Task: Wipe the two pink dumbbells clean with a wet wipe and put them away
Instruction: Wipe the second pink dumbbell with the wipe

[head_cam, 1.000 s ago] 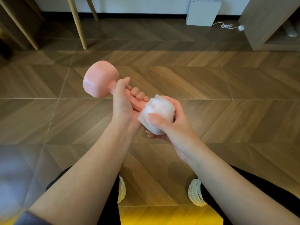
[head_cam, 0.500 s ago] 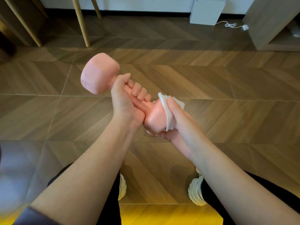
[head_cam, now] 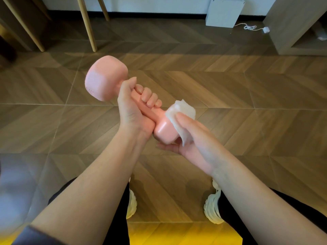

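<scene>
Tilted pink dumbbell (head_cam: 113,85), white wipe (head_cam: 182,112) draped.

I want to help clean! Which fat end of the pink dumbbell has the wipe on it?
The lower end: the right hand presses the white wipe against it. The upper end is bare.

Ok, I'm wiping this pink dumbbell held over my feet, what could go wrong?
1. The left hand grips the pink dumbbell by its handle, above the white shoes. Wetness from the wet wipe might loosen that grip, and it could drop on a foot or the wood floor.
2. The right hand presses the wipe on only part of the lower head, so other faces may get missed.
</scene>
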Available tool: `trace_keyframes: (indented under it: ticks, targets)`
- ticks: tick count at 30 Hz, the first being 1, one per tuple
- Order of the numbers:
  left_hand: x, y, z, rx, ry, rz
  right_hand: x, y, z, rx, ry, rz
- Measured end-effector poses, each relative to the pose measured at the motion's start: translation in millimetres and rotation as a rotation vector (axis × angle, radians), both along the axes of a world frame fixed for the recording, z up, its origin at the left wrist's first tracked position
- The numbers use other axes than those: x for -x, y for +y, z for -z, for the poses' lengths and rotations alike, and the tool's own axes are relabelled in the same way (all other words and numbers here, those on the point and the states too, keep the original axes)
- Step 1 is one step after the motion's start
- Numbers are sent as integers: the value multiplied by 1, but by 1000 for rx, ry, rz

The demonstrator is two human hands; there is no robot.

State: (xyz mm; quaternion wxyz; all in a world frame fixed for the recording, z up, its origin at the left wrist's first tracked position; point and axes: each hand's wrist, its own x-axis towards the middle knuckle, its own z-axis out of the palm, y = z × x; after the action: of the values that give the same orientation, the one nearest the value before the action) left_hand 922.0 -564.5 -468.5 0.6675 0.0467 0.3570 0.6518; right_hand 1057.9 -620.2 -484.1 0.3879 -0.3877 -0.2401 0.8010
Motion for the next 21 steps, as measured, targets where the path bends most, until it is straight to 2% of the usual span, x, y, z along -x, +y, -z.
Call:
trace_keyframes:
  ticks: [4,7,11,16,21]
  targets:
    - [-1,1,2,91,29,-31,5,-2,5,-49,-145,32]
    - [-3,1,3,114,44,-22,13,1,6,-9,-258,122]
    - [0,3,2,85,65,1,11,3,8,22,-257,137]
    - [6,3,3,99,58,-8,2,-1,8,-104,-195,-38]
    - [4,2,1,98,43,-11,14,-1,8,-116,-371,55]
